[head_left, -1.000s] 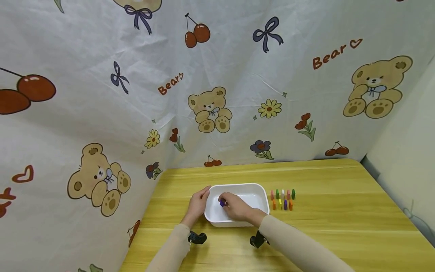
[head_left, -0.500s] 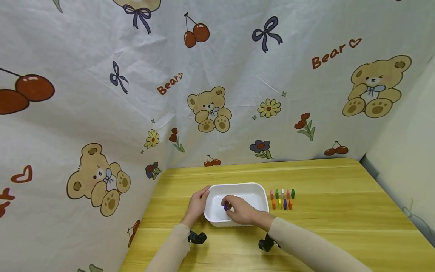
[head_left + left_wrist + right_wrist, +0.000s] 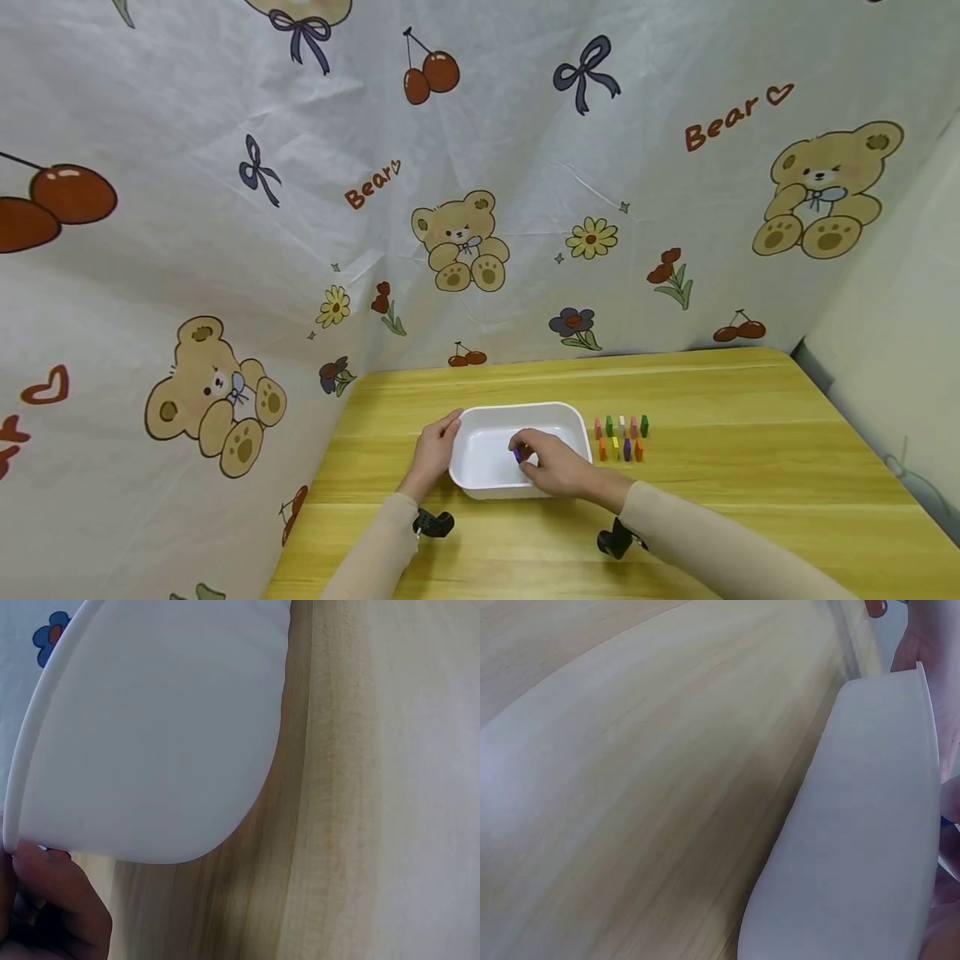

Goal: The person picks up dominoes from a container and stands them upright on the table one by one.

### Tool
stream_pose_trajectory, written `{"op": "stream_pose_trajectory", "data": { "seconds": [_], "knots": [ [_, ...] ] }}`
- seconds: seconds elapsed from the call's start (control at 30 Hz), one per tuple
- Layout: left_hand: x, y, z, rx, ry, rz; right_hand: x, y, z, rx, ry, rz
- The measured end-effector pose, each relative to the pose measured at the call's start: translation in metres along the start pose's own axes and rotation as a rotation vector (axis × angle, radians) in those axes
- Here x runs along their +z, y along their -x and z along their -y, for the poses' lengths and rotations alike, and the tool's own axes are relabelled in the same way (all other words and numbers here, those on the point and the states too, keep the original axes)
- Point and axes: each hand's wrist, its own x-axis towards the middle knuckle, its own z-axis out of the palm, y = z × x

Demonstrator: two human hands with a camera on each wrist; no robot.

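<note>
A white rectangular plastic basin (image 3: 480, 457) stands on the table. At its left end my left hand (image 3: 433, 448) grips the rim; in the left wrist view the fingers (image 3: 60, 881) curl at the corner of the white wall (image 3: 157, 735). Over the basin's middle, my right hand (image 3: 558, 465) pinches a small purple block (image 3: 517, 454) between thumb and fingers. The right wrist view shows mostly the basin's outer side (image 3: 855, 825), with the right hand largely hidden behind its rim.
Right of the basin, several small coloured blocks stand upright in two rows, among them a dark green block (image 3: 644, 426), a yellow block (image 3: 616, 448) and an orange block (image 3: 639, 450). A bear-print cloth (image 3: 525, 208) hangs behind the wooden table (image 3: 720, 500).
My right hand has moved rightward inside the basin with the purple block, from its left part to the middle. The left hand has stayed at the rim.
</note>
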Motion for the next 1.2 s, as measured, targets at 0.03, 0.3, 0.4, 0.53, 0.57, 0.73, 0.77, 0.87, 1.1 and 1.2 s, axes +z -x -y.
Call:
{"op": "stream_pose_trajectory", "data": {
  "seconds": [0.03,0.3,0.4,0.53,0.57,0.73,0.77,0.87,1.1,1.2],
  "knots": [
    [0.0,0.0,0.0,0.001,-0.004,-0.001,-0.002,0.002,0.0,0.003,-0.004,-0.002],
    [0.0,0.001,-0.001,-0.011,-0.021,-0.006,-0.018,0.017,-0.002,0.01,-0.016,-0.005],
    [0.0,0.001,-0.002,-0.012,-0.024,-0.006,-0.024,0.023,-0.002,0.005,-0.023,-0.008],
    [0.0,0.001,-0.003,-0.013,-0.022,-0.012,-0.031,0.029,-0.002,0.022,-0.041,-0.001],
    [0.0,0.001,-0.003,-0.013,-0.024,-0.013,-0.032,0.03,-0.002,0.027,-0.044,0.002],
    [0.0,0.002,-0.005,-0.004,-0.034,-0.016,-0.036,0.036,-0.002,0.043,-0.05,0.002],
    [0.0,0.002,-0.004,-0.001,-0.035,-0.017,-0.038,0.037,-0.002,0.046,-0.053,0.003],
    [-0.001,0.001,-0.004,-0.003,-0.033,-0.015,-0.042,0.04,-0.002,0.055,-0.072,-0.002],
    [-0.001,0.001,-0.006,-0.007,-0.02,-0.007,-0.052,0.048,-0.001,0.079,-0.09,-0.009],
    [-0.001,0.001,-0.006,-0.005,-0.022,-0.006,-0.056,0.052,-0.001,0.104,-0.081,-0.02]
  ]
}}
